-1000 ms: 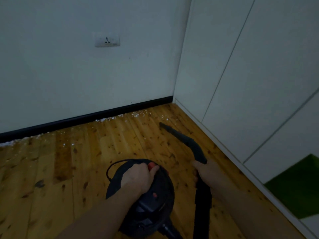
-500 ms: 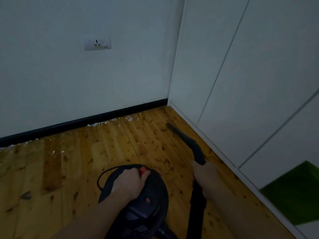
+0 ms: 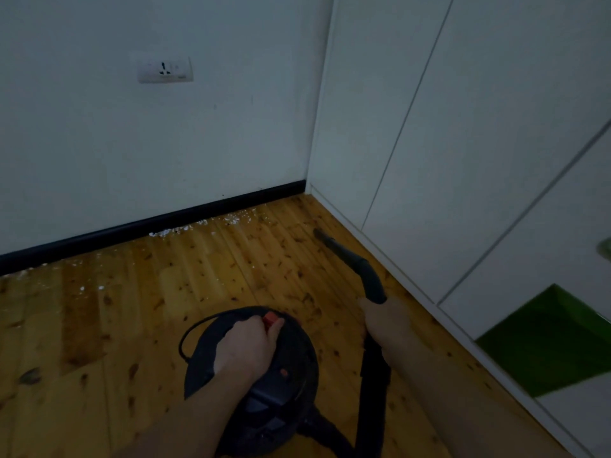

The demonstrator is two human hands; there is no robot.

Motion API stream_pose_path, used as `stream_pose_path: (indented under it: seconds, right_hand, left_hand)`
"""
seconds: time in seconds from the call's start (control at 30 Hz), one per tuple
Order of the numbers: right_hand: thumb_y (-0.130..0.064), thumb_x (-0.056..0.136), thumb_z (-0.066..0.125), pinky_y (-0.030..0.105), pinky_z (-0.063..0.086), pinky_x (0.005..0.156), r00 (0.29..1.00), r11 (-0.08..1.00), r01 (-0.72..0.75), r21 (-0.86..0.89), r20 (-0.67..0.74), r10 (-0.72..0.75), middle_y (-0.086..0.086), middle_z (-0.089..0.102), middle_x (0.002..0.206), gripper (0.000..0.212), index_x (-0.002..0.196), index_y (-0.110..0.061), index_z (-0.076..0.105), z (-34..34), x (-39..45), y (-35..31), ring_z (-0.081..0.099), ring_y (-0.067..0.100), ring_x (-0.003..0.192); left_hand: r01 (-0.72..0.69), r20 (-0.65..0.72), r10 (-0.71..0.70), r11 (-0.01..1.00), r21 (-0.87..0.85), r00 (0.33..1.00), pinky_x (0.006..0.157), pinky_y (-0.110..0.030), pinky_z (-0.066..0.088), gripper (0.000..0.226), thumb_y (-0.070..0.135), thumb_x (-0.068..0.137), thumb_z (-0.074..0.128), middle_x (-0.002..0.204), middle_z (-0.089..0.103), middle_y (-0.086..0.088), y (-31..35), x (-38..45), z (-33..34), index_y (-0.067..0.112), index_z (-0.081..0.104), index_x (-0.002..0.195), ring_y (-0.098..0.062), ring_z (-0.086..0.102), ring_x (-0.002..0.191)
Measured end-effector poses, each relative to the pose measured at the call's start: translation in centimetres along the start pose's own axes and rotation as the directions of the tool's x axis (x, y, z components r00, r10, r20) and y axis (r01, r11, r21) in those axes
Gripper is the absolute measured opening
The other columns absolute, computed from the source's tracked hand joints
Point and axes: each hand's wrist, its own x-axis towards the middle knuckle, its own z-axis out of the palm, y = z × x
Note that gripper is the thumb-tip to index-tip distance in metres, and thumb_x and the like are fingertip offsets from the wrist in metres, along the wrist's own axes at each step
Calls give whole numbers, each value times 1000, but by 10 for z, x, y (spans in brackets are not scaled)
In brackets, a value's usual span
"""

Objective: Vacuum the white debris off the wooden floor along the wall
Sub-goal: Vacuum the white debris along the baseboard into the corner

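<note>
White debris (image 3: 201, 224) lies scattered on the wooden floor (image 3: 139, 302) along the black skirting board (image 3: 158, 223), with more flecks further left. My left hand (image 3: 246, 348) grips the handle on top of a round black vacuum cleaner (image 3: 297, 365), thumb beside its red button (image 3: 269, 319). My right hand (image 3: 385, 317) holds the black hose wand. Its narrow nozzle (image 3: 325, 239) points at the floor near the corner, right of the debris and apart from it.
A white wall with a socket (image 3: 165, 69) stands ahead. White cabinet doors (image 3: 463, 160) run along the right, meeting the wall at the corner. A green patch (image 3: 549, 345) shows low on the right. A black cord (image 3: 185, 338) loops off the vacuum's left side.
The nozzle has moved right and forward toward the corner. The view has shifted a little; both hands keep their grips.
</note>
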Motion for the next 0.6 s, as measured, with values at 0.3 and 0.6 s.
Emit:
stream_pose_path:
  seconds: [0.3,0.6]
  right_hand:
    - [-17,92,63,39,43,62,999,1000,-3,-4,41,3,11,55,64,15,80,-14,54,-11,30,15,53,25,59]
    - [-24,93,70,36,43,62,997,998,34,53,71,-38,10,57,72,21,82,-14,55,-5,82,-9,55,25,64]
  left_hand:
    - [66,-34,-67,997,-31,997,65,-36,46,56,70,100,35,80,60,4,14,18,6,21,57,83,-18,58,73]
    - [156,-46,-161,983,-95,986,68,-38,51,58,69,101,37,83,64,-1,25,49,14,17,59,85,-22,62,76]
